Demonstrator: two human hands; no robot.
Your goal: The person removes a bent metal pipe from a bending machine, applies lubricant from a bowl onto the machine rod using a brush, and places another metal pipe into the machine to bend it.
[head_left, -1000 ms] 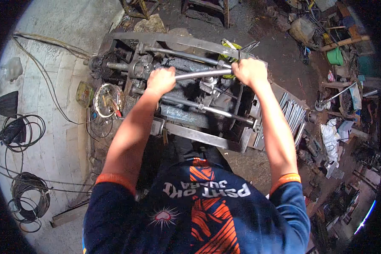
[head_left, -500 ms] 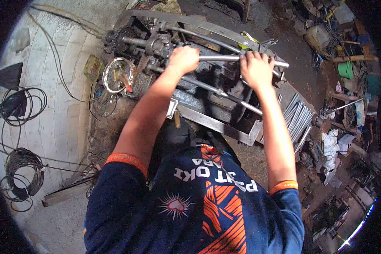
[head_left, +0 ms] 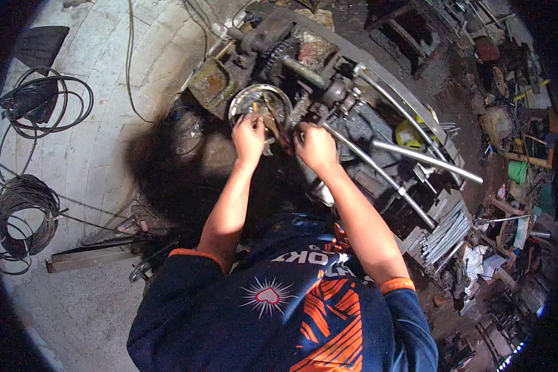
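Note:
My left hand (head_left: 249,139) is at the near rim of a round, pale-rimmed pan (head_left: 234,110), its fingers curled closed. What they pinch, if anything, is too small to tell. Inside the pan lie a few small brownish items. Just to the right, my right hand (head_left: 316,147) is closed beside the greasy machine (head_left: 336,93); whatever it grips is hidden under the fingers. A bright metal rod (head_left: 428,160) sticks out of the machine toward the right, with neither hand on it. Below it runs a parallel guide bar (head_left: 378,164) with a collar.
A bundle of thin metal rods (head_left: 446,235) lies at the machine's right end. A yellow-green object (head_left: 408,133) sits behind the bright rod. An oily yellowish container (head_left: 212,84) stands left of the pan. Coiled black cable (head_left: 28,211) lies on the floor at left.
Both hands have let go of the bright rod and moved left, to the pan and the machine's side beside it. The view has shifted left, and the rod now slants down to the right.

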